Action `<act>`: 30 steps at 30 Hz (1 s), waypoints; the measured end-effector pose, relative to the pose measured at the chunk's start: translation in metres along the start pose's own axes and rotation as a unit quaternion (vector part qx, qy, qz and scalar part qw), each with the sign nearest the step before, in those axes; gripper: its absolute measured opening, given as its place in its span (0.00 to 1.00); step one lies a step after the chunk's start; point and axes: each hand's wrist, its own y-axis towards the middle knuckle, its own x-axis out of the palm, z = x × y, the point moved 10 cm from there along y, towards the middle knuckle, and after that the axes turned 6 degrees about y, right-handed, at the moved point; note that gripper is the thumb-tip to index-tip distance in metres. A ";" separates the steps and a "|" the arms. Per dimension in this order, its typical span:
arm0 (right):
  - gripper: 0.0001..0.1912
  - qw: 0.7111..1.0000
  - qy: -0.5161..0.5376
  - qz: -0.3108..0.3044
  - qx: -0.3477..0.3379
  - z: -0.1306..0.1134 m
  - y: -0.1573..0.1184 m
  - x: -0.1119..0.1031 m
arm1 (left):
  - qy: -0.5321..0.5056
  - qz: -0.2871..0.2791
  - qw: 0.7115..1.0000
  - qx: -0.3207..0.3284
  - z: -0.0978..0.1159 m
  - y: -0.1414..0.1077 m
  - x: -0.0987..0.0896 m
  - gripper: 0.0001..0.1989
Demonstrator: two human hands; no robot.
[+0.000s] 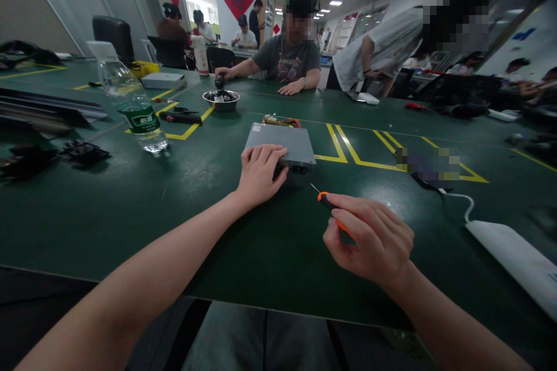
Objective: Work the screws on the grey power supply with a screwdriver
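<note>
A grey metal computer power supply (292,142) lies on the green table, its bundle of coloured wires (282,122) at the far side. My left hand (261,171) grips its near left corner, fingers over the top and thumb at the front face, where a socket shows. Between the thumb and fingers of my right hand (374,237) is a screwdriver (327,202) with an orange and black handle. Its thin tip points up and left, short of the power supply and apart from it.
A water bottle (134,110) stands at left, near a black tool (180,117). Beyond is a metal bowl (221,102) of small parts, with a co-worker's hand (224,73) above it. A power bank (513,249) with a cable lies right. Yellow tape (369,165) marks the table.
</note>
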 end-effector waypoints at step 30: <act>0.11 0.996 -0.078 -0.035 -0.008 0.000 0.000 0.007 | 0.008 0.000 1.000 0.013 0.003 0.000 -0.002 0.16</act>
